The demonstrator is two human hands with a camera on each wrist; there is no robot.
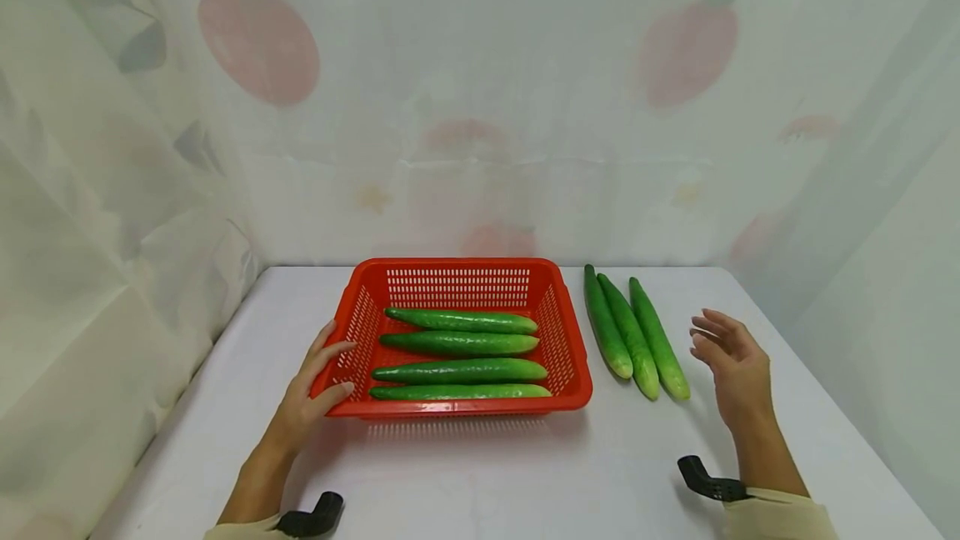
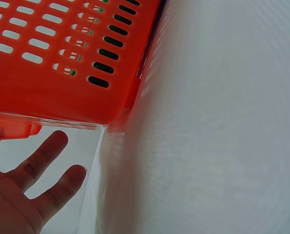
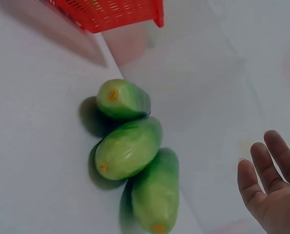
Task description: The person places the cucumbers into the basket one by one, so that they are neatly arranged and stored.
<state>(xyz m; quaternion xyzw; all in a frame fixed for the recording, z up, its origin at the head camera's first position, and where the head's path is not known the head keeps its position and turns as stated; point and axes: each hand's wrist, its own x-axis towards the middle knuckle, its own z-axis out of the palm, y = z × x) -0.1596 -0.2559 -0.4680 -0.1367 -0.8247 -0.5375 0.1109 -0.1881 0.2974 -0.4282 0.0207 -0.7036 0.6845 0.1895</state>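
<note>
Four long green cucumbers (image 1: pixel 459 344) lie crosswise, side by side, in a red plastic basket (image 1: pixel 459 407). At the basket's left rim, my left hand (image 1: pixel 303 398) rests with thumb and forefinger over the edge. Its other fingers (image 2: pixel 62 187) extend spread and straight outside the basket wall in the left wrist view. Three more cucumbers (image 1: pixel 633 336) lie on the table to the right of the basket, their pale ends towards me. My right hand (image 1: pixel 738 361) hovers to the right of these, fingers loosely bent and holding nothing; they stand apart from the cucumbers (image 3: pixel 130 148) in the right wrist view.
The white table (image 1: pixel 465 482) runs back to a pale curtain (image 1: pixel 465 190) with printed fruit. More curtain hangs at the left (image 1: pixel 90 273) and right sides. Black wrist mounts (image 1: pixel 708 482) sit on both wrists.
</note>
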